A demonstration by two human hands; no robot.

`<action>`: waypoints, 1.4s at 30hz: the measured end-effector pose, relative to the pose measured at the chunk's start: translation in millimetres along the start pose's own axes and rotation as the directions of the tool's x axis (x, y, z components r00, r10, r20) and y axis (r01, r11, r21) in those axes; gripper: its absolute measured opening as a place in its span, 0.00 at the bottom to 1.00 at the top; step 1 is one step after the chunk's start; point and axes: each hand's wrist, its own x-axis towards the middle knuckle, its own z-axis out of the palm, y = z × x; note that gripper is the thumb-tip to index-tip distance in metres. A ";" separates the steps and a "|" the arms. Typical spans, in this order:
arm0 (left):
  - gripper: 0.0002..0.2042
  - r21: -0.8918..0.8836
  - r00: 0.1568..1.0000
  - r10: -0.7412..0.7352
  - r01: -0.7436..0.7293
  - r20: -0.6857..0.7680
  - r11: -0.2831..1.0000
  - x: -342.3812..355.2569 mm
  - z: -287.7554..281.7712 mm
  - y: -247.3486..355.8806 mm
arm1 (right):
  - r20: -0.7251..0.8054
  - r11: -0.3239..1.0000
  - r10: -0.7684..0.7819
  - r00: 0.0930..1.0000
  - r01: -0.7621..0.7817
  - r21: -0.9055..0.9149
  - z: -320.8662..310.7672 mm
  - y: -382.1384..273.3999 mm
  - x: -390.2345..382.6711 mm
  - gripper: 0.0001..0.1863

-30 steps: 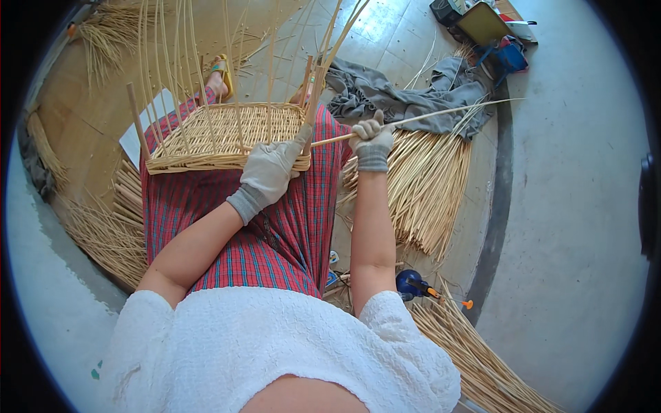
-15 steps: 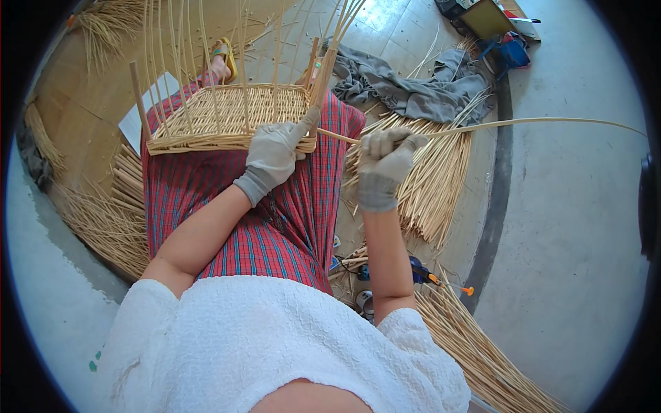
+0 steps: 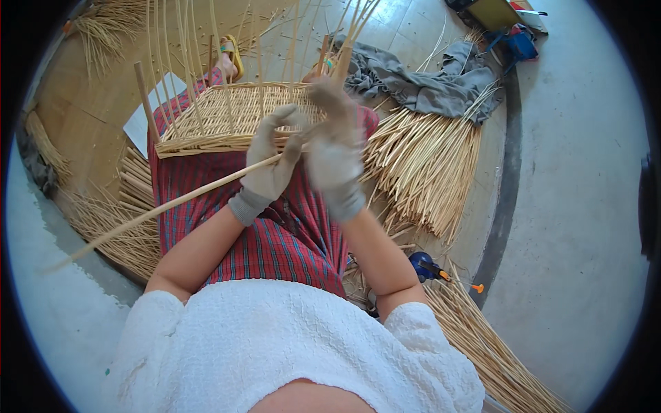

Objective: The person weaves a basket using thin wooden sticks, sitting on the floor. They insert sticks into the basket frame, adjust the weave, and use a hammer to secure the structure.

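A partly woven basket (image 3: 206, 120) with tall upright reeds and corner sticks rests on my red plaid-covered lap (image 3: 179, 179). My left hand (image 3: 272, 162), in a pale work glove with grey cuff, is at the basket's near right edge, closed round a long pale reed (image 3: 191, 192) that slants down to the lower left across the skirt. My right hand (image 3: 334, 148), gloved alike, is raised beside it at the basket's right corner, blurred by motion; whether it grips anything cannot be told.
Reed bundles lie on the floor, at right (image 3: 430, 165), lower right (image 3: 482, 344) and left (image 3: 96, 227), with a grey cloth (image 3: 427, 89), a blue spray bottle (image 3: 423, 265), a blue bag (image 3: 520, 45) and a white sheet (image 3: 141, 127) around my lap and sandalled feet.
My right hand has moved left and up to the basket corner beside my left hand. The long reed has swung from pointing right to pointing down-left. My left hand's fingers have shifted.
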 end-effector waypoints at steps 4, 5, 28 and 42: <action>0.13 -0.297 0.975 -0.213 0.221 0.059 0.929 -7.5 -26.9 12.9 | -0.262 0.864 0.322 0.910 -0.396 -0.311 -30.9 68.9 31.4 0.20; 0.13 -0.207 0.938 -0.343 0.347 0.058 0.915 3.1 -42.2 13.1 | -0.316 0.861 0.382 0.869 -0.458 -0.220 -26.7 83.7 23.8 0.19; 0.16 0.390 0.946 -0.132 0.006 0.297 0.921 226.3 32.7 33.6 | -0.196 0.581 0.332 0.923 -0.364 -0.728 -35.0 77.0 17.2 0.23; 0.17 0.296 0.761 0.536 -0.640 0.365 0.709 165.9 31.5 68.6 | -0.474 0.634 0.301 0.827 -0.545 -0.549 -37.8 117.7 16.9 0.11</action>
